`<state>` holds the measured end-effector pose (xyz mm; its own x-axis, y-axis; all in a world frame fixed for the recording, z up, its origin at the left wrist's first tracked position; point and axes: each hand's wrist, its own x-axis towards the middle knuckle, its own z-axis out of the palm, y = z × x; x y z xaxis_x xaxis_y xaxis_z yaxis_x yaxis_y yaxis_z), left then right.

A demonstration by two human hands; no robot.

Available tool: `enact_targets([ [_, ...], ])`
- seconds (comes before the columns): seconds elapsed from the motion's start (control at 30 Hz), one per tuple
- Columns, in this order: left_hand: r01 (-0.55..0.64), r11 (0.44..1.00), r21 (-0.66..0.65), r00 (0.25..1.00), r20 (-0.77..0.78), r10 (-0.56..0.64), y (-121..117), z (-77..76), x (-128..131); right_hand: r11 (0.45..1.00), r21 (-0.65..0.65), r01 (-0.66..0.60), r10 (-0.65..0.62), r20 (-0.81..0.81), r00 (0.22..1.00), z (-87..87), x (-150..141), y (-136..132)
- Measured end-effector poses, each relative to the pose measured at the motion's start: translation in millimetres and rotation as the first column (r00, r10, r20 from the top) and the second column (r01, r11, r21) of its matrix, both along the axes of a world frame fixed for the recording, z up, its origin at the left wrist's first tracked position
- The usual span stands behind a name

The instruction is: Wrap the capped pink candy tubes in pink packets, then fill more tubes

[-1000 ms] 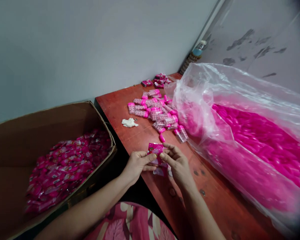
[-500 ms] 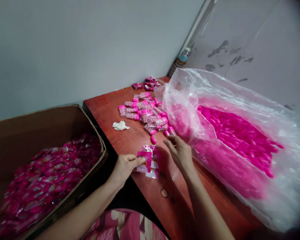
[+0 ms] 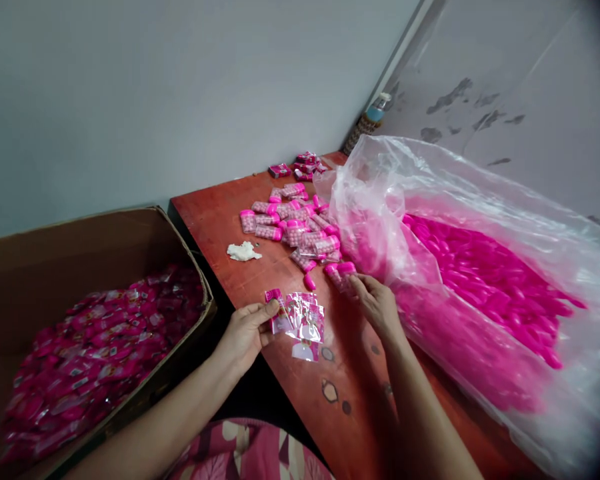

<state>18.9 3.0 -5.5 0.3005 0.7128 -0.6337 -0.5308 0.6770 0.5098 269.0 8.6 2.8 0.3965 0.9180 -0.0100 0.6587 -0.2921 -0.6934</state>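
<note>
My left hand (image 3: 246, 331) pinches a small pink printed wrapper (image 3: 280, 319) between thumb and fingers, over the table's near-left edge. Beside it, more glossy pink-and-clear wrappers (image 3: 307, 320) lie overlapping on the wood. My right hand (image 3: 379, 308) has its thumb and fingers closed at the lower end of a small clear bottle with a pink cap (image 3: 347, 269); part of the bottle is hidden by the fingers. Another such bottle lies against it. Behind them is a pile of pink-capped bottles (image 3: 296, 233) filled with small pale pink balls. A loose pink cap (image 3: 309, 282) sits in front.
A large clear plastic bag (image 3: 460, 180) of pink pieces (image 3: 485, 280) covers the table's right side. At left stands an open cardboard box (image 3: 70, 243) full of pink packets (image 3: 90, 360). A white scrap (image 3: 243, 251), pink packs (image 3: 307, 163) and a bottle (image 3: 367, 123) are on the reddish table (image 3: 205, 207).
My right hand has moved down and right onto a pink-capped bottle. My left hand has shifted slightly left, tilting the wrapper away from the others.
</note>
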Motion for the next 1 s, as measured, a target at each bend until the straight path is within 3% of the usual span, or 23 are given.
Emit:
enact_targets([
  [0.07, -0.014, 1.000, -0.023, 1.000, 0.027, 0.015, 1.8, 1.6, 1.5, 1.000, 0.013, 0.018, -0.012, -0.354, 0.935, -1.4, -6.4, -13.5],
  [0.13, -0.038, 0.998, -0.043, 0.998, 0.049, 0.040, 3.3, 3.2, 3.6, 0.999, -0.001, 0.049, -0.040, -0.604, 0.796, -1.8, -14.5, -24.8],
  [0.2, -0.070, 0.996, -0.055, 0.995, 0.065, 0.074, 4.2, 4.3, 6.1, 0.998, -0.018, 0.056, -0.051, -0.735, 0.677, -0.8, -24.0, -33.5],
  [0.3, -0.120, 0.990, -0.071, 0.986, 0.104, 0.127, 4.9, 4.1, 10.0, 0.999, -0.021, 0.042, -0.041, -0.813, 0.581, 3.1, -42.1, -44.6],
  [0.6, -0.298, 0.942, -0.152, 0.923, 0.206, 0.326, 4.6, -0.9, 17.2, 1.000, -0.015, 0.014, -0.020, -0.788, 0.615, 6.8, -117.2, -78.9],
  [0.8, -0.306, 0.944, -0.121, 0.903, 0.278, 0.328, 1.4, -0.8, 19.7, 0.999, -0.030, 0.032, -0.044, -0.769, 0.638, -4.2, -139.3, -79.1],
  [1.0, -0.265, 0.964, -0.035, 0.929, 0.258, 0.265, -2.1, 3.6, 17.9, 0.998, -0.007, 0.058, -0.037, -0.834, 0.551, -3.8, -145.3, -76.2],
])
